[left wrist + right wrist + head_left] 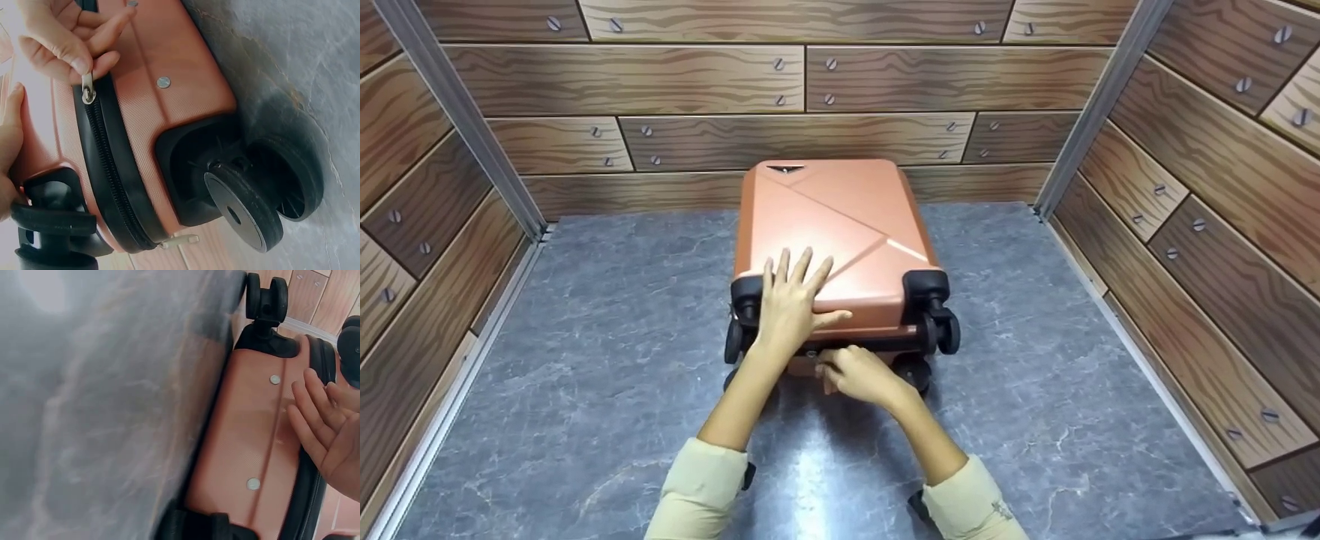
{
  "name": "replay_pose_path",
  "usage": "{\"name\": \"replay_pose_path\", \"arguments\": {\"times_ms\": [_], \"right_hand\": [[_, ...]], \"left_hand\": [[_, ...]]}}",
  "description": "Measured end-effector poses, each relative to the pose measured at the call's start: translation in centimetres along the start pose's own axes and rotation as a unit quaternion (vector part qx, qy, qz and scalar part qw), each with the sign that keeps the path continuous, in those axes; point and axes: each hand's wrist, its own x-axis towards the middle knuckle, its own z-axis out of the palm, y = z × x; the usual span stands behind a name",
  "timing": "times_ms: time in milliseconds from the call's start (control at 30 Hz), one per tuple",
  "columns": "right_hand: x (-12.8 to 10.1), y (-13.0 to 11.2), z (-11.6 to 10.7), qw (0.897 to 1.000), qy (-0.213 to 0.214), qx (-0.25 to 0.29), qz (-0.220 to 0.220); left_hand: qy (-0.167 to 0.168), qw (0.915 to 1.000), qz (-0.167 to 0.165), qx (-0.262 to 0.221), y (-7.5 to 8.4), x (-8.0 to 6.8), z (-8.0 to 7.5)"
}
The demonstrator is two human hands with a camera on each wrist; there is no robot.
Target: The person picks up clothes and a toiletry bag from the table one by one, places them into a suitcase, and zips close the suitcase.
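A rose-gold hard-shell suitcase (840, 217) lies flat with its wheeled end towards me. My left hand (791, 307) rests on its upper shell near the left wheel corner, fingers straight and spread. At the end face, my right hand (864, 373) pinches a metal zipper pull (87, 89) between thumb and forefinger. The black zipper (109, 163) around the shell's edge is closed along the stretch beside that pull. Another zipper pull (180, 241) hangs at the suitcase corner. In the right wrist view, the right hand's other fingers (306, 419) extend loosely over the end face.
Black twin wheels (943, 330) stick out from the suitcase's near corners. Grey marbled flooring (622, 390) surrounds it. Wood-patterned panels (712, 79) stand behind and on both sides, joined by metal corner posts (1102, 105).
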Motion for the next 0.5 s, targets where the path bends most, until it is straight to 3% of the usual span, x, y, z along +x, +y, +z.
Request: {"name": "replay_pose_path", "arguments": {"times_ms": [167,333,500], "right_hand": [[-0.9,0.5,-0.2,1.0,0.012,-0.007,0.006],[-2.2,0.1,-1.9,0.999,0.047,-0.014,0.005],[-3.2,-1.2,-5.1,0.991,0.122,0.002,-0.046]], "left_hand": [[-0.005,1.0,-0.001,0.002,0.1,0.0,-0.1],[-0.012,0.9999,0.0,0.007,0.1,0.1,-0.1],[-0.014,0.9999,0.0,0.005,0.2,0.1,-0.1]]}}
